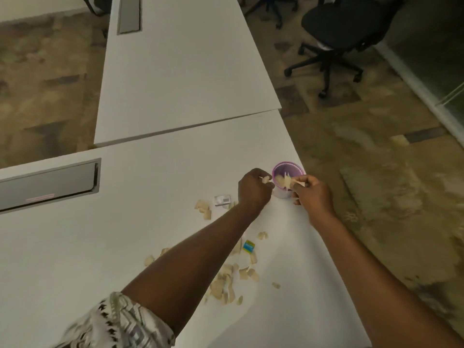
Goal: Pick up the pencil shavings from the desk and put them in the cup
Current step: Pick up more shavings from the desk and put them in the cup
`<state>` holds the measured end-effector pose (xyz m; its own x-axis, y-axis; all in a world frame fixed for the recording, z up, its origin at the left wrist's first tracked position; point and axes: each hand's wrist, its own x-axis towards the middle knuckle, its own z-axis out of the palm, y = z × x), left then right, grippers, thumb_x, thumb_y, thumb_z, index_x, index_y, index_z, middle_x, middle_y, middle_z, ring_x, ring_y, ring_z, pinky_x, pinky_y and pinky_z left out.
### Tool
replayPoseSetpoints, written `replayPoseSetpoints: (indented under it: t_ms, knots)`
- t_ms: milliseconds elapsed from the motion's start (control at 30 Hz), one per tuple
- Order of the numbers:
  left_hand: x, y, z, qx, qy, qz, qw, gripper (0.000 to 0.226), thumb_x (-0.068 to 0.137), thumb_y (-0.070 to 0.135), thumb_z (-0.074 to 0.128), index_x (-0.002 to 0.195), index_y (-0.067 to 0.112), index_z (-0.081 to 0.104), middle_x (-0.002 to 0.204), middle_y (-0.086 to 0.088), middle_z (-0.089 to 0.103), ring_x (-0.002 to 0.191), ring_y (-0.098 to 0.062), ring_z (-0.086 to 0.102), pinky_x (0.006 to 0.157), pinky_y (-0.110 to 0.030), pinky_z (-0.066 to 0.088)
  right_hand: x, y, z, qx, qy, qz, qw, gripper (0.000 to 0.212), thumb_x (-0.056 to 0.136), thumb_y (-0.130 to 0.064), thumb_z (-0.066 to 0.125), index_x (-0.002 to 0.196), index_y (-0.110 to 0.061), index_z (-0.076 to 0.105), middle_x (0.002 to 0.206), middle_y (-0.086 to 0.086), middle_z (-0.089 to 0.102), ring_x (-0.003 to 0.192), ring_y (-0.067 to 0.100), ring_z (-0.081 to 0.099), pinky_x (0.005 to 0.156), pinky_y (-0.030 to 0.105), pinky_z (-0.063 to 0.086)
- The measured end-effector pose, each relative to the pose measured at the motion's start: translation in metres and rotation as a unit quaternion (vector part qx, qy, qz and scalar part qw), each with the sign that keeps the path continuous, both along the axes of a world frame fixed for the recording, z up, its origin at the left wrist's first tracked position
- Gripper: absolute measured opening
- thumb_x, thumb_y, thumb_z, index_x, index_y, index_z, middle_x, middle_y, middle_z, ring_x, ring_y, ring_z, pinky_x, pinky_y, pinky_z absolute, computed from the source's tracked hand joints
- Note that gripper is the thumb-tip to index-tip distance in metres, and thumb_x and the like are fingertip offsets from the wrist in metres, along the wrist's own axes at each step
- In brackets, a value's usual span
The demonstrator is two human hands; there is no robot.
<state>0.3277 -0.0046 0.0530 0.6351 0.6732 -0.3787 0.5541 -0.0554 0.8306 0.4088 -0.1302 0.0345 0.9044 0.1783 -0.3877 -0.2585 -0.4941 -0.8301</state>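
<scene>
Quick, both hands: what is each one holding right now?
Left hand: closed, pinching pale wood pencil shavings beside the small purple plastic cup.
Right hand: closed, pinching shavings at the cup's rim.

The cup (pixel 288 179) stands on the desk (pixel 125 247) close to its right edge, toward the far right corner. The left hand (pixel 253 190) is just left of the cup, the right hand (pixel 312 194) just right of it, over the edge. A small box (pixel 222 200) lies on the desk left of the left hand. Pencil shavings (pixel 226 285) lie scattered nearer the person, between the two forearms, with a small packet (pixel 248 246) among them. A second desk (pixel 180 71) butts against the far edge. A chair (pixel 339 38) stands on the floor beyond, to the right.
</scene>
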Motion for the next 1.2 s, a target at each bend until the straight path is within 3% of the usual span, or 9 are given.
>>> replayPoseSetpoints:
  t_ms: [67,167,300,467,633,800,933,1067,1200]
  knots:
    - [0.024,0.000,0.003,-0.016,0.018,0.001,1.000,0.016,0.077,0.008,0.071,0.092,0.015,0.071,0.090,-0.005,0.073,0.086,-0.026,0.067,0.076,-0.036,0.058,0.016,0.005,0.001,-0.028,-0.006,0.013,1.000,0.007,0.083,-0.014,0.072,0.082,-0.020,0.069,0.076,0.009,0.070,0.053,0.020,0.061,0.061,0.040,0.060]
    - [0.049,0.004,0.004,-0.022,0.043,0.003,0.999,0.015,0.076,0.008,0.071,0.090,0.015,0.072,0.092,-0.006,0.072,0.089,-0.030,0.070,0.077,-0.041,0.062,0.032,0.015,0.000,-0.064,-0.003,0.031,0.997,0.009,0.081,-0.015,0.072,0.076,-0.021,0.067,0.083,0.012,0.073,0.061,0.027,0.066,0.070,0.048,0.062]
    - [0.064,0.009,0.007,-0.027,0.073,-0.038,0.996,0.018,0.075,0.012,0.077,0.091,0.012,0.069,0.085,-0.011,0.072,0.066,-0.032,0.072,0.050,-0.033,0.059,0.043,0.022,0.002,-0.076,0.000,0.046,0.996,0.009,0.081,-0.022,0.068,0.073,-0.022,0.064,0.087,0.015,0.074,0.081,0.037,0.072,0.077,0.051,0.060]
    - [0.063,0.012,0.009,-0.023,0.078,-0.052,0.995,0.012,0.082,0.022,0.075,0.077,0.018,0.064,0.078,-0.001,0.066,0.064,-0.031,0.074,0.056,-0.045,0.064,0.045,0.022,0.009,-0.064,0.025,0.033,0.997,0.007,0.080,-0.024,0.061,0.073,-0.024,0.062,0.066,0.004,0.071,0.055,0.025,0.070,0.072,0.047,0.063]
    - [0.051,0.012,0.008,-0.072,0.053,-0.022,0.996,0.032,0.086,0.026,0.071,0.114,0.011,0.068,0.108,-0.010,0.072,0.067,-0.028,0.075,0.050,-0.033,0.062,0.038,0.021,0.015,-0.048,0.030,0.017,0.998,0.013,0.081,-0.033,0.064,0.082,-0.020,0.066,0.079,0.005,0.072,0.066,0.025,0.072,0.073,0.047,0.063]
    - [0.032,0.014,0.014,-0.074,0.032,-0.007,0.997,0.028,0.089,0.029,0.069,0.111,0.012,0.067,0.106,-0.009,0.072,0.079,-0.025,0.073,0.052,-0.030,0.059,0.029,0.022,0.026,-0.056,0.016,0.007,0.998,0.009,0.083,-0.032,0.062,0.086,-0.023,0.065,0.092,0.004,0.072,0.082,0.024,0.072,0.077,0.043,0.063]
    - [-0.005,0.018,0.014,-0.071,0.021,0.014,0.997,0.023,0.088,0.034,0.069,0.100,0.014,0.069,0.099,-0.006,0.073,0.069,-0.021,0.067,0.061,-0.033,0.059,0.010,0.020,0.035,-0.043,0.006,0.016,0.999,0.008,0.081,-0.033,0.063,0.081,-0.025,0.066,0.093,0.004,0.073,0.078,0.023,0.073,0.078,0.043,0.062]
    - [-0.055,0.018,0.005,-0.046,0.039,0.019,0.998,0.021,0.088,0.033,0.067,0.100,0.016,0.071,0.104,-0.003,0.073,0.087,-0.023,0.069,0.083,-0.039,0.061,-0.031,0.021,0.035,-0.023,0.008,0.076,0.997,0.015,0.084,-0.036,0.064,0.090,-0.024,0.070,0.099,0.002,0.073,0.080,0.022,0.072,0.082,0.043,0.061]
    - [-0.114,0.021,-0.008,-0.011,0.062,0.005,0.998,0.018,0.088,0.033,0.065,0.098,0.019,0.071,0.098,0.000,0.074,0.087,-0.019,0.068,0.079,-0.033,0.054,-0.085,0.021,0.020,-0.049,0.025,0.175,0.983,0.021,0.090,-0.033,0.061,0.102,-0.019,0.070,0.101,0.001,0.072,0.092,0.023,0.069,0.089,0.045,0.058]
